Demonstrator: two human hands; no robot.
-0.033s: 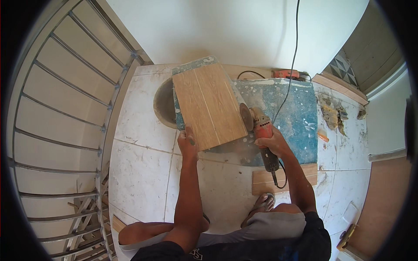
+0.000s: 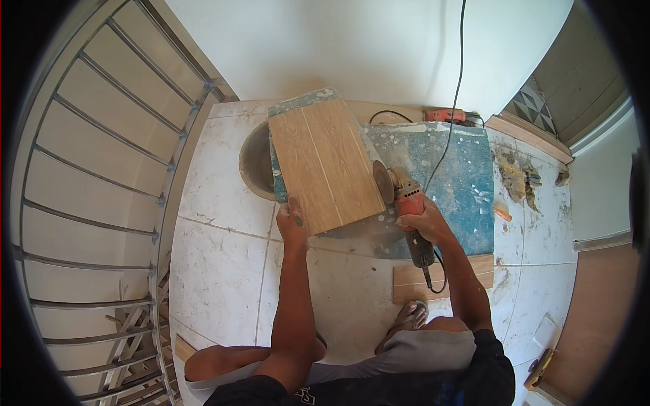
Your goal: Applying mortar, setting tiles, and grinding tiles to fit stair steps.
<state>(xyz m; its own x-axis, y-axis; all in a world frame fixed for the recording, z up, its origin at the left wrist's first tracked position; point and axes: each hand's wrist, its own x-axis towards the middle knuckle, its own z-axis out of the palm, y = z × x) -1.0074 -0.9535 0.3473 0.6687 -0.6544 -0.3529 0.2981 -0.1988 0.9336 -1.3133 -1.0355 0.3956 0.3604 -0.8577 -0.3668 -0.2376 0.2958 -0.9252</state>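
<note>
A wood-look tile (image 2: 325,166) with pale lengthwise lines lies tilted on a paint-spotted blue-green board. My left hand (image 2: 292,224) is closed on the tile's near left corner. In my right hand (image 2: 426,222) is a red and black angle grinder (image 2: 410,203), gripped round its body. The grinder's round disc (image 2: 383,181) stands at the tile's right edge, near the lower corner; whether it touches, I cannot tell. A round grey basin (image 2: 252,162) is partly hidden under the tile and board.
A larger blue-green sheet (image 2: 460,183) covers floor to the right. A wood-look offcut (image 2: 443,279) lies near my foot. The black cord (image 2: 455,101) hangs down by the white wall. Another red power tool (image 2: 443,115) rests against it. Metal railing (image 2: 101,196) stands left; debris (image 2: 518,179) lies right.
</note>
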